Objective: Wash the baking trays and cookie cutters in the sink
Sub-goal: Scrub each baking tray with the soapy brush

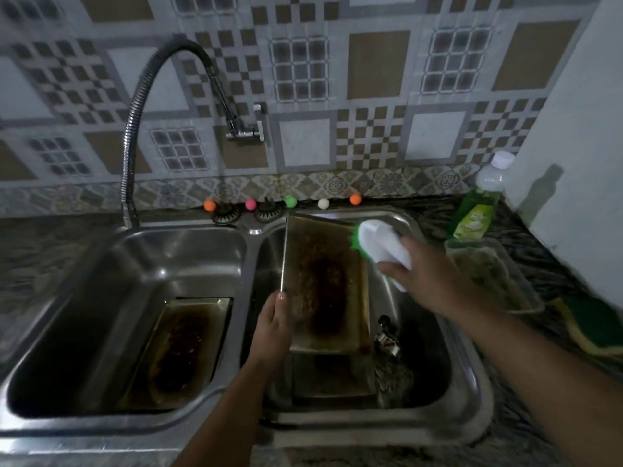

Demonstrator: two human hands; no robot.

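Item: burnt rectangular metal baking tray [320, 284], tilted up in the right basin of the steel double sink [249, 230] — scrubbing barely begun.

My left hand [273, 328] grips its left edge; my right hand [435, 281] holds the white green-bristled scrub brush [381, 244] at its top corner. Still dirty: second tray [182, 345] in left basin, metal cookie cutters [387, 342] beside it, third tray [488, 274] on the table.

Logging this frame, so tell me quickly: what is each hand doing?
Left hand: holding the tray by its edge.
Right hand: holding the brush.
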